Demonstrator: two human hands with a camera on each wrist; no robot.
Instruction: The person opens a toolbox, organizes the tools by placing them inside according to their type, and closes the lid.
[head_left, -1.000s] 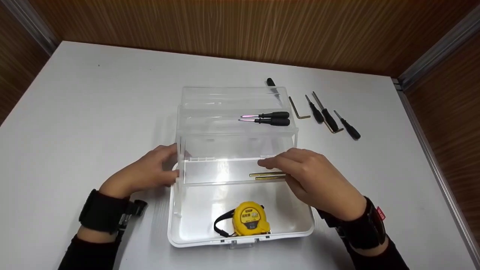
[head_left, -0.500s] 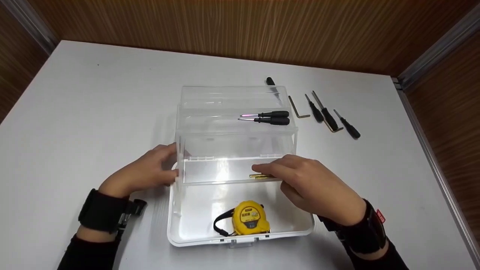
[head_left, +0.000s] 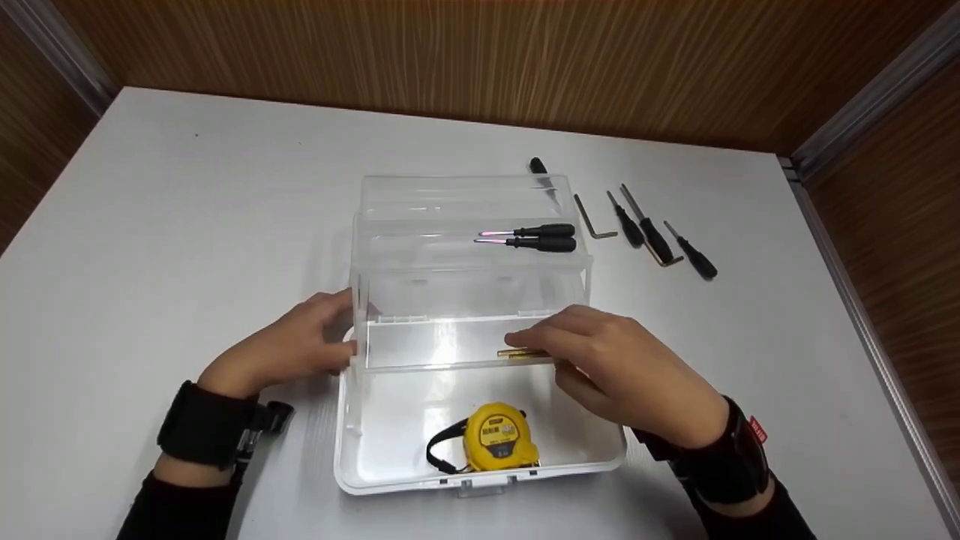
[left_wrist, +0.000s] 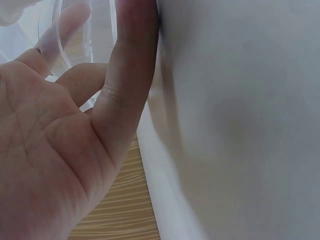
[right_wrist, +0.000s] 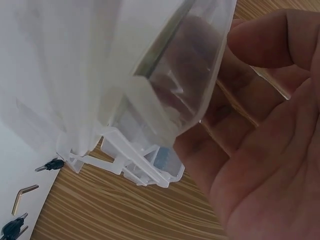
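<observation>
Left hand [head_left: 289, 349] holds the left end of the clear toolbox [head_left: 480, 420], at the left wall of the lower tray [head_left: 442, 343]. In the left wrist view the fingers [left_wrist: 127, 75] lie mostly straight along the plastic wall, with one fingertip seen through it; they look pressed against the wall rather than wrapped round it.

Between the hands: the box stands open, its lid [head_left: 461, 196] tipped back on the far side. Upper tray [head_left: 420, 251], beyond both hands, carries two black screwdrivers [head_left: 536, 237]. The lower tray spans the gap from one hand to the other. Nearer than the hands, on the box floor, lies a yellow tape measure [head_left: 501, 446].

Right hand [head_left: 622, 375] grips the right end of the lower tray, fingers curled over its front edge. The right wrist view shows the thumb behind the clear wall, so the plastic is pinched. Just under these fingers lie brass-coloured hex keys [head_left: 521, 352], partly hidden.

Judgement on progress: partway. Two screwdrivers, some hex keys and the tape measure are stowed. Beyond and to the right of the right hand, well apart from it, loose tools [head_left: 645, 229] remain on the white table [head_left: 187, 225]: more screwdrivers and hex keys, one screwdriver behind the lid. The box is not yet closed.
</observation>
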